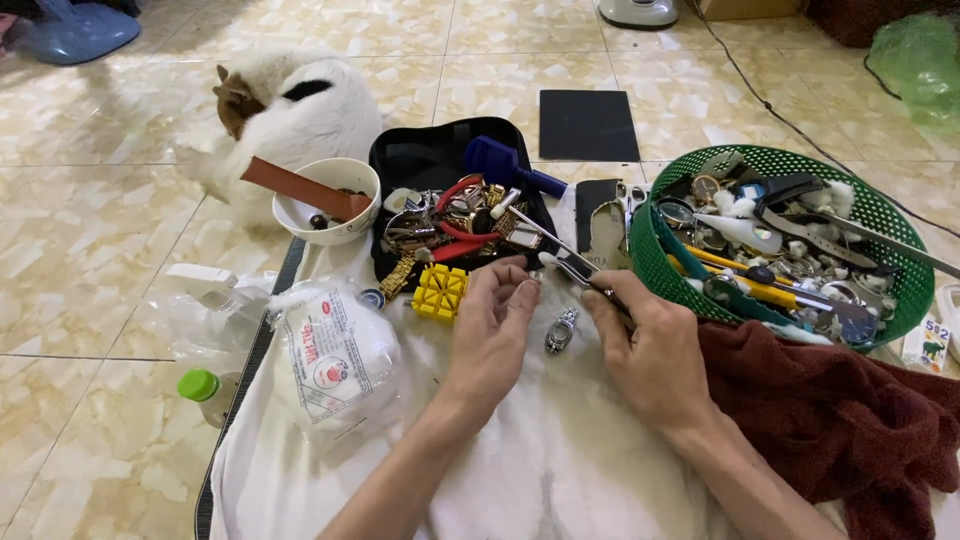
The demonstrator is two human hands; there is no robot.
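Head camera, steeply down, close.

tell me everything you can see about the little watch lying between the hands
The small watch looks like silvery metal: a rounded case with short stubs of link bracelet at both ends, no full strap. It lies flat on the white cloth, running roughly away from the camera. It sits apart between the left hand and the right hand, neither of which appears to touch it. The dial is too small to make out.

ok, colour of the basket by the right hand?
Green mesh basket, clearest in the head view.
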